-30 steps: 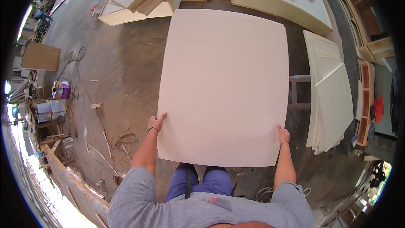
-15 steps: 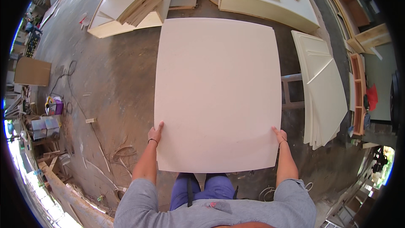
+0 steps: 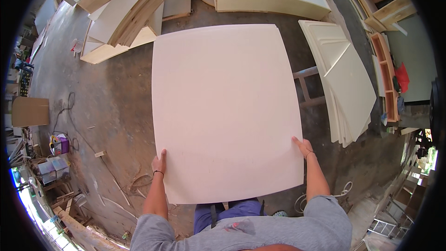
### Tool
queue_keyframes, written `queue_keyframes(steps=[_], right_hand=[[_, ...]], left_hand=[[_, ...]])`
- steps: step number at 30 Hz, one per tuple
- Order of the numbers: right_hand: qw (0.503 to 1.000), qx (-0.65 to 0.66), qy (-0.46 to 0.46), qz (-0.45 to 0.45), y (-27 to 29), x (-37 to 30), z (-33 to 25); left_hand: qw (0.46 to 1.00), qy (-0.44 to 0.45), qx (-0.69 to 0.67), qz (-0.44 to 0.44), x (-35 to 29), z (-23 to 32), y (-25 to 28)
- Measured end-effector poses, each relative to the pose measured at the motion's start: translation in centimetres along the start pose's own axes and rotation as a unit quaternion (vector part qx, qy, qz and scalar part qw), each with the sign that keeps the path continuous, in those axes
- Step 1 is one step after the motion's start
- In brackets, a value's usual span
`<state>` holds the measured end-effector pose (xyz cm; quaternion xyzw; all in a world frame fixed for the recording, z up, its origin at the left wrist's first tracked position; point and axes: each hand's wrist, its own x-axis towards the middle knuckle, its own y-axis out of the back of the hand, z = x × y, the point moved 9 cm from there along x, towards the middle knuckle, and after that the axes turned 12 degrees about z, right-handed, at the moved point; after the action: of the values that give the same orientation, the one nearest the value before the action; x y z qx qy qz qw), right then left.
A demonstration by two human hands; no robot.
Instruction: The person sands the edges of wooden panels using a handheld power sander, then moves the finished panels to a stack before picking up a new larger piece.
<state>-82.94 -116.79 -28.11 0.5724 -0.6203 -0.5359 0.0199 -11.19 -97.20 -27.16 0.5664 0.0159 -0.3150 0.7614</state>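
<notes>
A large, pale off-white panel (image 3: 223, 107) spreads out in front of my body, its near edge close to my waist. My left hand (image 3: 159, 162) grips its left side near the bottom corner, thumb on top and fingers hidden underneath. On the opposite side my right hand (image 3: 303, 147) holds the right edge a little higher up, also with the thumb over the face. At the top right corner a thin doubled edge shows; whether more than one sheet is held I cannot tell.
At the right leans a fanned stack of white panels (image 3: 350, 83) beside a metal frame (image 3: 309, 86). Far left, stacked boards (image 3: 125, 14) rest on a low box; a large white-topped box (image 3: 274, 0) stands at the far side. A cable (image 3: 69, 102) and wood scraps (image 3: 100, 154) lie on the floor (image 3: 111, 97).
The panel has turned slightly counter-clockwise and shifted left and nearer in the picture. Both hands keep their grip; the surroundings have swung as my view turned.
</notes>
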Motion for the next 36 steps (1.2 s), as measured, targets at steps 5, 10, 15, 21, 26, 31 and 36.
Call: queue_keyframes(steps=[5,10,15,21,26,31,36], right_hand=[[0.986,-0.127,-0.074,-0.081,0.5,-1.6,4.3],[0.973,0.031,-0.137,-0.182,0.5,-4.2,2.9],[0.927,0.093,-0.169,-0.322,-0.2,-2.9,4.4],[0.923,0.265,-0.081,-0.267,-2.3,-0.1,-2.6],[0.923,0.265,-0.1,-0.262,-4.1,2.5,-5.1],[0.946,0.227,-0.065,-0.224,-2.1,3.9,-4.3],[0.957,0.196,-0.058,-0.208,-0.6,-1.8,-8.2]], left_hand=[[1.0,0.013,-0.003,-0.007,-1.9,-0.1,2.7],[0.999,0.045,-0.012,-0.013,-3.5,-2.7,3.8],[0.998,0.043,0.015,-0.036,-3.2,-2.6,2.9],[0.996,0.06,0.001,-0.063,-4.5,-2.5,1.9],[0.994,0.086,-0.031,-0.06,-6.4,-2.5,2.4],[0.994,0.08,-0.025,-0.064,-7.1,-0.8,3.6],[0.993,0.093,0.018,-0.069,-8.6,-1.6,4.1]])
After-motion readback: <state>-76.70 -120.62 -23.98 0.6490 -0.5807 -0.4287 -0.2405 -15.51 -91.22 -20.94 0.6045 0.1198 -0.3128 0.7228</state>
